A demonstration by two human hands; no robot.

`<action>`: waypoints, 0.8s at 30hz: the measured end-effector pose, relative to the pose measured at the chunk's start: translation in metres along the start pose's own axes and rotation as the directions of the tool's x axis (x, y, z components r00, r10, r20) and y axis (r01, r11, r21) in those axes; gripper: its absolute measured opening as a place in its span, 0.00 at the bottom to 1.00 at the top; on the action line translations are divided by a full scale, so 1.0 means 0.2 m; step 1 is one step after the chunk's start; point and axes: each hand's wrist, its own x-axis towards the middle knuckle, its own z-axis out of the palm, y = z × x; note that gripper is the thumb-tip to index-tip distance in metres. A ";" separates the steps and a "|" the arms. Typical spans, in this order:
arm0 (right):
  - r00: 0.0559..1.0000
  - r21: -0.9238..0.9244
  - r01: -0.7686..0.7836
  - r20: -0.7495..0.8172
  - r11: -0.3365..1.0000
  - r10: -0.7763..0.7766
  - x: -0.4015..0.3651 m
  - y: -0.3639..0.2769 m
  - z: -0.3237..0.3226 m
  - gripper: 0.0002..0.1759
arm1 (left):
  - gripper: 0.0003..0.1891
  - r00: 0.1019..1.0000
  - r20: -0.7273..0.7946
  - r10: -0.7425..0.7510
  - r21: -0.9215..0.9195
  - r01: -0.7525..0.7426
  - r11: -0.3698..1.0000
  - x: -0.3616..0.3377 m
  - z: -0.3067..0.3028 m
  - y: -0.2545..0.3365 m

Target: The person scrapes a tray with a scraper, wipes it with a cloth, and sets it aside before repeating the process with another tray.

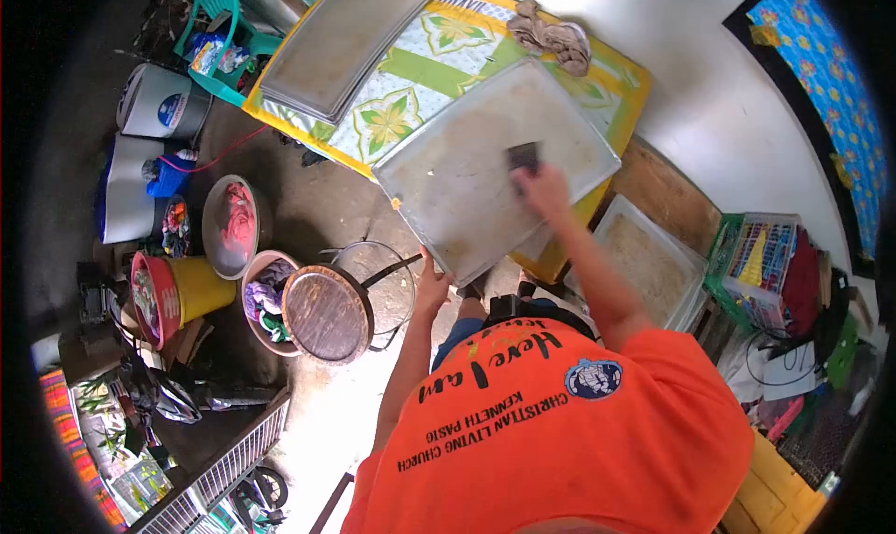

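A large grey metal tray (467,161) lies tilted across the front edge of the table, partly overhanging it. My left hand (432,287) holds the tray's near edge, its fingers at the rim. My right hand (544,190), slightly blurred, grips a small dark scraper (524,157) against the tray's upper surface. A stack of similar trays (345,39) rests on the table at the upper left. A crumpled brown cloth (551,39) lies on the table beyond the held tray.
The table (439,44) has a green and yellow patterned cover. More trays (649,259) lie low at the right, beside a green crate (728,254). A round wooden stool (327,313) stands at the left, near basins of cloth (233,226) and a yellow bucket (205,287).
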 end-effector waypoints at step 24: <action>0.970 -0.075 0.245 0.022 0.967 -0.244 0.35 -0.35 0.56 0.25 | 0.48 0.995 -0.003 0.105 0.035 -0.104 0.994 0.08 0.01 -0.10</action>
